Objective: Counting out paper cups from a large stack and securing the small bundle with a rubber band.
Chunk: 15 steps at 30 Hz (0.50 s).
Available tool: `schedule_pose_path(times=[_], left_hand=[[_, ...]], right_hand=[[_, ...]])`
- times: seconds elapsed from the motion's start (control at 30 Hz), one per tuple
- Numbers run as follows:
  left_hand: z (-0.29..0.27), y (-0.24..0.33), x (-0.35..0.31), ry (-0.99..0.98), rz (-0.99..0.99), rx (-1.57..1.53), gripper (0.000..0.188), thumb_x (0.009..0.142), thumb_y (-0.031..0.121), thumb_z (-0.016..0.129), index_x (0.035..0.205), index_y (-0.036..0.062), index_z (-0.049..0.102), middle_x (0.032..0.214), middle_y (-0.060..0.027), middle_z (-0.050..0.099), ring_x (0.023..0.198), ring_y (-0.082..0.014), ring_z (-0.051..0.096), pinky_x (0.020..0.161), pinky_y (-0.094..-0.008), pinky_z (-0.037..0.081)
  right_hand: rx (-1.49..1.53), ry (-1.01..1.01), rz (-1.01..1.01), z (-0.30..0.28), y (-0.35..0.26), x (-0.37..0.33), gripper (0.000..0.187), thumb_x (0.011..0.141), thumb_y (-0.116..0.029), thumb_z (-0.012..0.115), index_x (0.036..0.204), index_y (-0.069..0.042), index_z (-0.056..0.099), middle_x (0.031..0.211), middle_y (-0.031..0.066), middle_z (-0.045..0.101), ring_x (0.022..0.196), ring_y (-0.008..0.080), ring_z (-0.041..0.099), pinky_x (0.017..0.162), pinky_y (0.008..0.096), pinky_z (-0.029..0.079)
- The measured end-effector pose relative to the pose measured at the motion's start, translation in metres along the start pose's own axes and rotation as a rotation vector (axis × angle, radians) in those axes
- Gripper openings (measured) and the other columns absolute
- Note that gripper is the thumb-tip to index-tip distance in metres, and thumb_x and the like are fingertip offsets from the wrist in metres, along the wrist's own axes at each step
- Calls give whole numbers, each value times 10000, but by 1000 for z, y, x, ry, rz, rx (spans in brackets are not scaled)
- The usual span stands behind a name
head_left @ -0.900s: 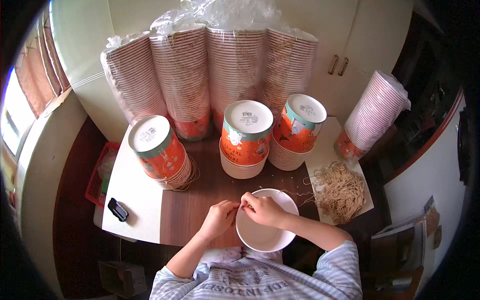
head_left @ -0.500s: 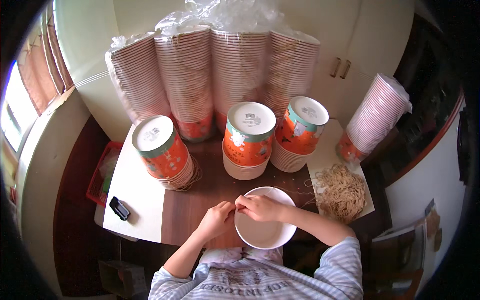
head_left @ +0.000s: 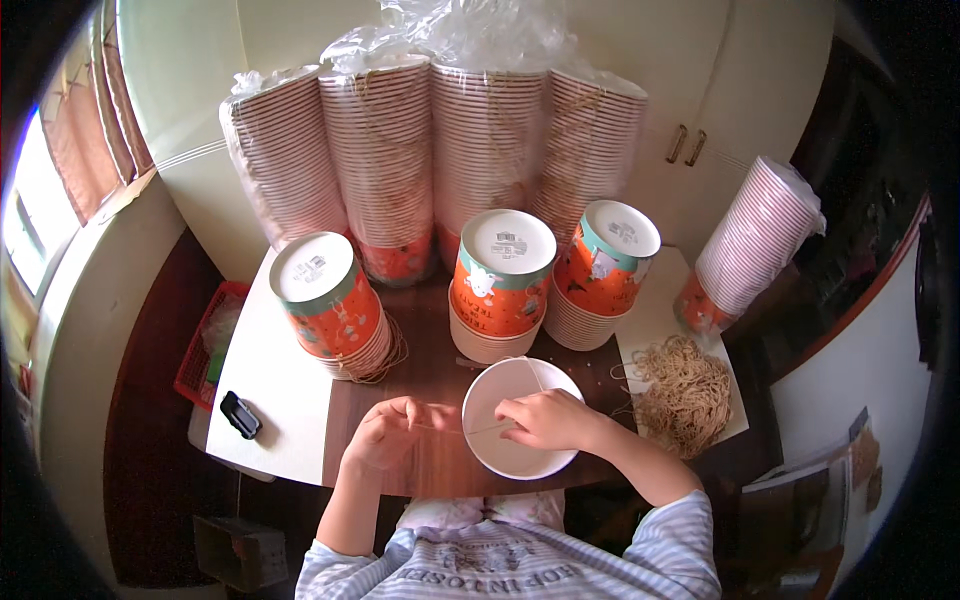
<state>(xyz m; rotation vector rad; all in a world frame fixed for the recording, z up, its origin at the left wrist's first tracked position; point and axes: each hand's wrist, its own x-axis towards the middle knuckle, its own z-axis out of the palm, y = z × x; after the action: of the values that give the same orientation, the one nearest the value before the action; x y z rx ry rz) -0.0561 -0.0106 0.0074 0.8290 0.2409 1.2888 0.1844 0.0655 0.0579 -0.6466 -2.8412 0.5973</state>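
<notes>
Can't really make out the thin rubber band [head_left: 470, 430] stretched between the two hands; it's too fine to see where it ends inside the left hand [head_left: 388, 432], whose fingers curl over it. The right hand [head_left: 545, 418] covers part of the white lid [head_left: 505, 395]. The person's torso is cut off at the bottom edge. The small black object [head_left: 240, 414] at lower left is too small to identify, and the red basket [head_left: 205, 340] is half hidden behind the bench [head_left: 280, 400].
</notes>
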Motion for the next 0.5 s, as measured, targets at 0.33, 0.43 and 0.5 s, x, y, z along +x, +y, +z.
schedule_pose_path(times=[0.33,0.43,0.5], left_hand=[[35,-9,24,160,-244,706,184,828,42,565,1001,-20,568,889,-13,576,828,-49,517,713,-190,430],[34,-15,25,105,-267,846,189,808,47,595,986,-11,569,858,-8,579,803,-48,520,700,-193,431],[35,-15,25,86,-267,907,189,805,55,605,978,-10,569,842,-5,581,793,-46,521,694,-194,432]], right_hand=[[475,19,-12,-21,-16,0,142,749,-28,528,890,-48,529,757,73,598,669,224,604,601,314,473],[527,104,-150,-16,-12,5,168,731,19,514,882,-43,552,809,58,590,707,190,595,607,281,468],[516,131,-203,-15,-10,6,165,726,24,509,870,-38,561,835,64,589,735,189,595,622,282,470]])
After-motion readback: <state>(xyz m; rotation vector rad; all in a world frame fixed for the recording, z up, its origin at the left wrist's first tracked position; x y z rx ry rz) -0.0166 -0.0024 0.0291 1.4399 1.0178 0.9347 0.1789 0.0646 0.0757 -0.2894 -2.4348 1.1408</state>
